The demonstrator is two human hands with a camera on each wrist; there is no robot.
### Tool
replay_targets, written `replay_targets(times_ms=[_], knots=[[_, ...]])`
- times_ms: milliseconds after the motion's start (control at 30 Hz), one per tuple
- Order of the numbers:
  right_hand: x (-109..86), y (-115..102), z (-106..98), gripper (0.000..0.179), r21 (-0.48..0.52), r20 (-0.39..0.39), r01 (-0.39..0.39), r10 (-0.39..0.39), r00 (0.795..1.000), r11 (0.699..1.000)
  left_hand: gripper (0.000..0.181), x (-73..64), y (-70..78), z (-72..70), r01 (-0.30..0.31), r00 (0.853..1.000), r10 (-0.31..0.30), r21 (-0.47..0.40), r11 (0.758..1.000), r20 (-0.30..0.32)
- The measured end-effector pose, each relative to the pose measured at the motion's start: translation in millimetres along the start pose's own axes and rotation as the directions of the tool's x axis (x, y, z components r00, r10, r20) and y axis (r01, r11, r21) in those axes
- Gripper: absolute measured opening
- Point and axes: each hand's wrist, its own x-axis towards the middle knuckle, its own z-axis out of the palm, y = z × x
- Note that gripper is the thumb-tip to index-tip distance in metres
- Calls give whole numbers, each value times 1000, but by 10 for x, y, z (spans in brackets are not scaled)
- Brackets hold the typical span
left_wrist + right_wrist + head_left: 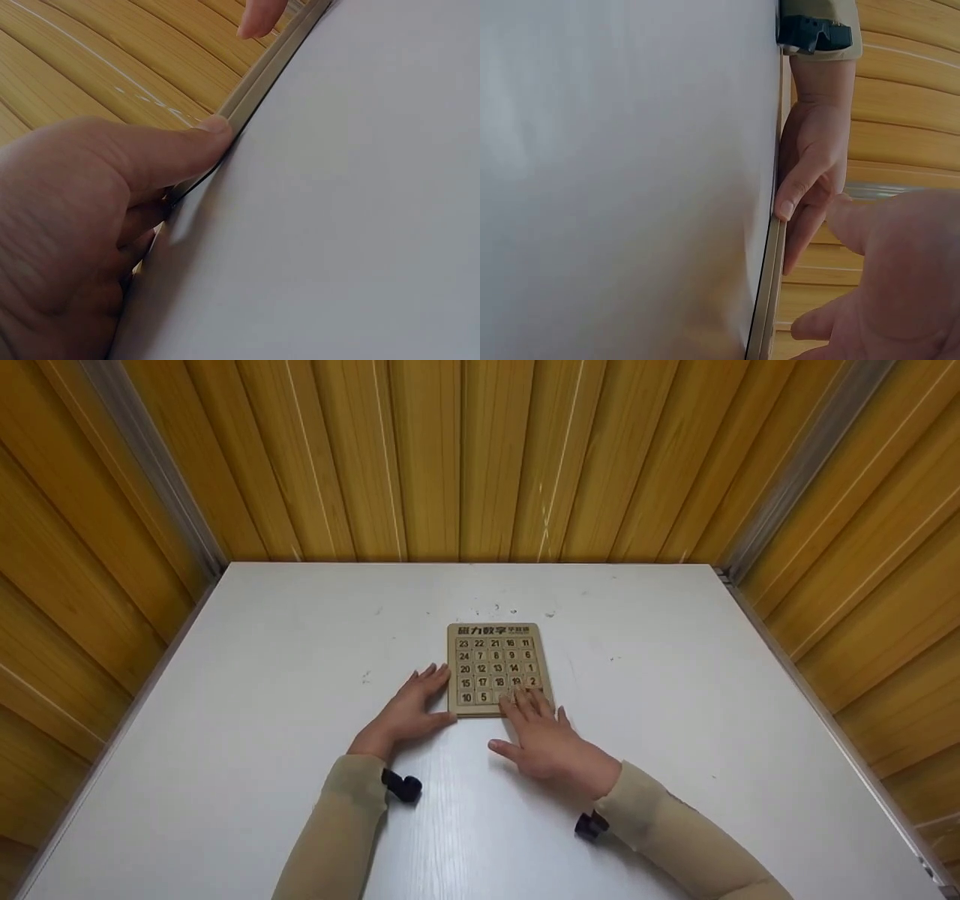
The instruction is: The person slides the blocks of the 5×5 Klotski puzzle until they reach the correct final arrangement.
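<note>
A wooden number sliding puzzle lies flat on the white table, its numbered square tiles set in a frame with dark lettering along the far side. My left hand holds its near left corner, fingers along the left side and the thumb against the near edge. Over the near right tiles, my right hand is spread with its fingertips touching them, and its thumb stands apart in front of the board. Those fingers hide several tiles of the bottom row. The right wrist view shows the puzzle's thin edge beside the left hand.
The white table has small dark marks beyond the puzzle. Yellow wood-patterned walls close off the back and both sides. A small black camera sits on the left wrist and another on the right.
</note>
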Motion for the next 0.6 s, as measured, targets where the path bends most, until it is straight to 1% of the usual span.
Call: replay_targets(times_ms=[200,267,500,600], knots=[[-47,-34,-5,85,-1,16,4,-4,1000,1000,85,10,13,3,18,1000,-18,7,1000,7],[-59,-17,-14,85,-4,17,6,-6,1000,1000,85,15,15,5,27,1000,-27,10,1000,10],[-101,62,-43,87,11,6,-15,15,1000,1000,85,14,16,-4,12,1000,-12,10,1000,11],[-109,105,-43,86,9,6,-27,27,1000,1000,86,11,15,-5,22,1000,-23,14,1000,19]])
